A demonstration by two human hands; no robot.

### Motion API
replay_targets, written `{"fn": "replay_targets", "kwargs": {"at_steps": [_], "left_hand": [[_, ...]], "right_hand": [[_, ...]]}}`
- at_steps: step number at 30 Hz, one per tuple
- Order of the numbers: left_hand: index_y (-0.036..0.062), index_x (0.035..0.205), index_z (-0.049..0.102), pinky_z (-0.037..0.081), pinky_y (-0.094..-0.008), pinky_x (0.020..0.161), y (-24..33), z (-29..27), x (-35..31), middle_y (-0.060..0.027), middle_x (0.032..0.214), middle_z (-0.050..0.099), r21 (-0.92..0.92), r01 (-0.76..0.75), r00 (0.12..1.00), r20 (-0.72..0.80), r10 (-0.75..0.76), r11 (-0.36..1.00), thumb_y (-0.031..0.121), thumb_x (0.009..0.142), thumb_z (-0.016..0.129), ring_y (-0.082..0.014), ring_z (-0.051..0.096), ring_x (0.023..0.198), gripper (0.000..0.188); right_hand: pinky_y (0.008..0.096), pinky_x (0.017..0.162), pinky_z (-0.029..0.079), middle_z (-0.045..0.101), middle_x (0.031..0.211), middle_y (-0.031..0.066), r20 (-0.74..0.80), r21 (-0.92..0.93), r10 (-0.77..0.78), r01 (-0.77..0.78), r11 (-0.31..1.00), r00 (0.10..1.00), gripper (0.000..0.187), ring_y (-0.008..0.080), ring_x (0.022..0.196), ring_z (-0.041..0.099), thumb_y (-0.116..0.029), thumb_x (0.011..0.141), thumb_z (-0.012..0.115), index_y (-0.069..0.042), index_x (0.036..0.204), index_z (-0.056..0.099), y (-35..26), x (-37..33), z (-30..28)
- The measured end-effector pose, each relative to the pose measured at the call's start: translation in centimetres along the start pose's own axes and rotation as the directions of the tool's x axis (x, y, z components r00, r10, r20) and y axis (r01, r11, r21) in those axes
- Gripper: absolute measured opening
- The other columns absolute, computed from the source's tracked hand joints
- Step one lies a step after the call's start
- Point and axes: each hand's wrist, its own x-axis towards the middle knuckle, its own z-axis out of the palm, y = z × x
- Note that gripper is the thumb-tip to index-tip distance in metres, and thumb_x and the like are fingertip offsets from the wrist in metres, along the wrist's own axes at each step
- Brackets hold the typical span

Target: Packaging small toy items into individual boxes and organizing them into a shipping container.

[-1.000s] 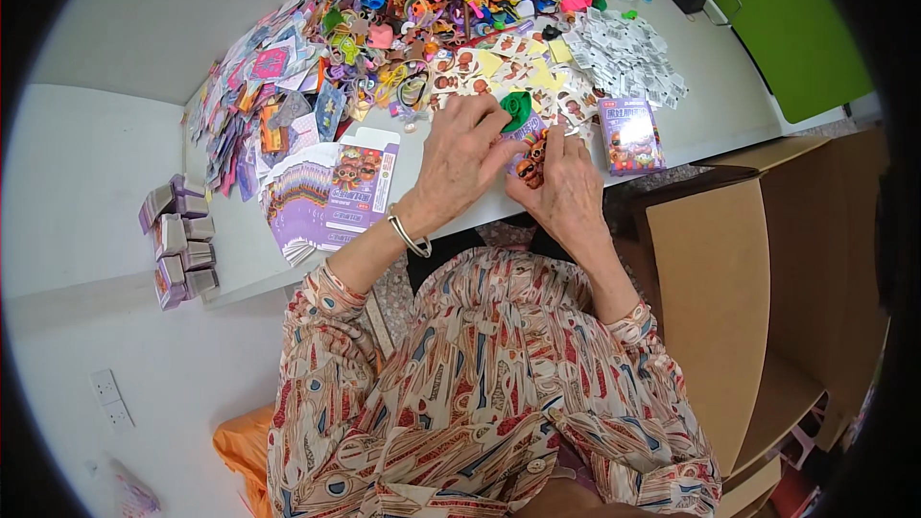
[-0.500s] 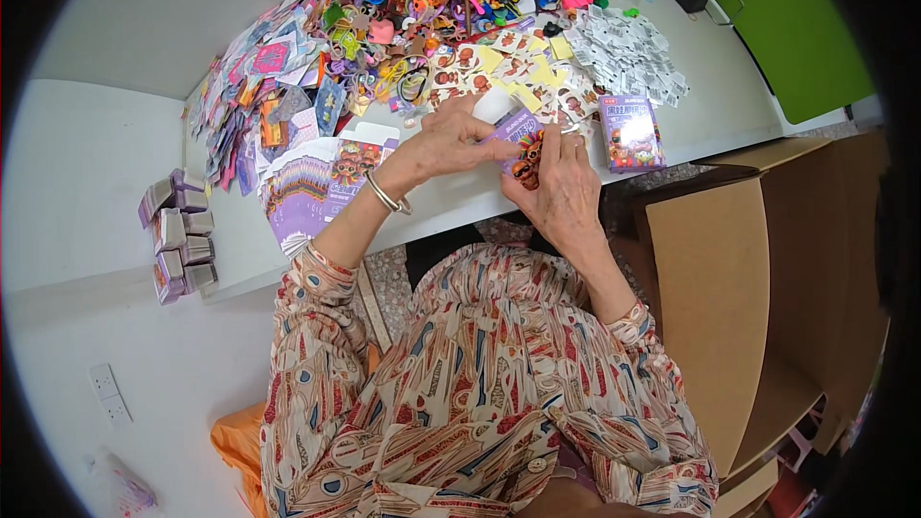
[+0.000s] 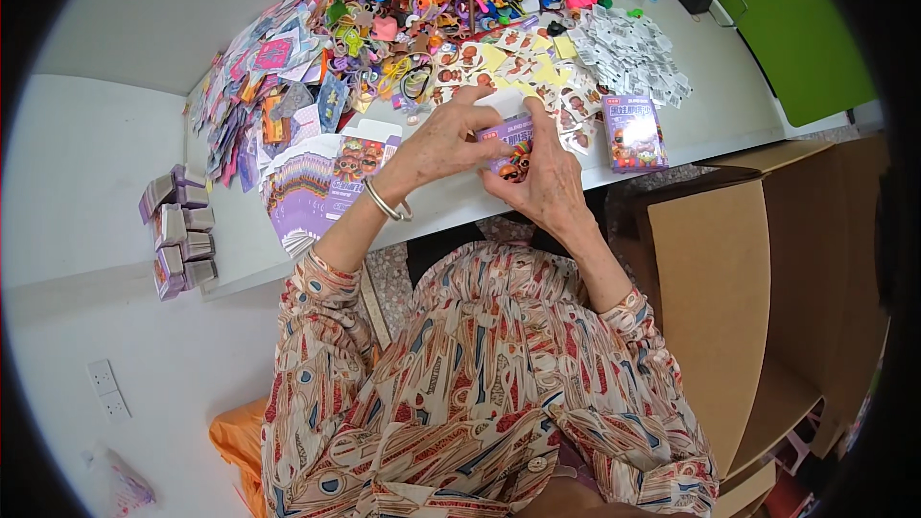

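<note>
Between my two hands is a small purple carton [image 3: 513,131] with a colourful cartoon print, its white flap standing up at the far end. My left hand [image 3: 449,142], with a bangle on the wrist, presses thumb and fingers against the carton's left side. Round the right side and near end wraps my right hand [image 3: 547,176], its index finger up by the flap. Fingers cover much of the print. Just right of my hands a finished-looking purple carton [image 3: 635,134] lies on the table. A fanned stack of flat purple cartons [image 3: 305,187] rests beside my left forearm.
Small colourful toys [image 3: 432,10] are heaped at the back, with printed packets [image 3: 259,86] to their left. Sticker cards [image 3: 518,62] and small white sachets [image 3: 628,53] lie nearer. More cartons [image 3: 180,235] stack at the left edge. An open cardboard box [image 3: 710,307] stands at right.
My right hand has shifted slightly left and its index finger has risen to the carton's far end. The held carton is turned more upright and sits a little further left.
</note>
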Motion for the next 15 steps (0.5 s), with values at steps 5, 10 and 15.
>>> {"fn": "replay_targets", "kwargs": {"at_steps": [5, 10, 15], "left_hand": [[0.0004, 0.121, 0.052, 0.053, -0.0281, 0.081, 0.5, 4.2, -2.4, -0.0138, 0.108, 0.056, -0.493, -0.071, 0.906, -0.395, -0.15, 0.867, 0.009, 0.079, 0.073, -0.022, 0.06, 0.1, 0.047], [-0.0018, 0.127, 0.05, 0.052, -0.0241, 0.081, 0.5, 6.5, -3.6, -0.005, 0.111, 0.057, -0.73, -0.175, 0.849, -0.452, -0.275, 0.66, 0.006, 0.087, 0.066, -0.0115, 0.061, 0.092, 0.044], [-0.0005, 0.127, 0.054, 0.048, -0.0239, 0.079, 0.2, 6.0, -3.7, -0.0057, 0.111, 0.061, -0.76, 0.058, 0.934, -0.188, -0.305, 0.647, 0.012, 0.09, 0.064, -0.0082, 0.057, 0.089, 0.04]], "right_hand": [[0.0398, 0.063, 0.052, 0.06, 0.087, 0.0202, -0.039, 0.003, -0.045, 0.045, 0.999, 0.998, 0.08, 0.0311, 0.072, 0.064, -0.028, 0.066, 0.077, 0.002, 0.128, 0.036, 0.6, 0.0, -0.1], [0.0431, 0.074, 0.052, 0.056, 0.11, 0.0267, 0.063, 0.139, 0.089, -0.097, 0.986, 0.994, 0.081, 0.0375, 0.088, 0.064, -0.028, 0.065, 0.075, 0.004, 0.128, 0.037, 0.2, 0.0, -0.4], [0.0421, 0.075, 0.052, 0.058, 0.105, 0.0278, 0.194, 0.206, 0.135, -0.175, 0.963, 0.972, 0.081, 0.0388, 0.089, 0.064, -0.027, 0.063, 0.074, 0.004, 0.128, 0.037, -0.1, -0.1, -1.3]]}}
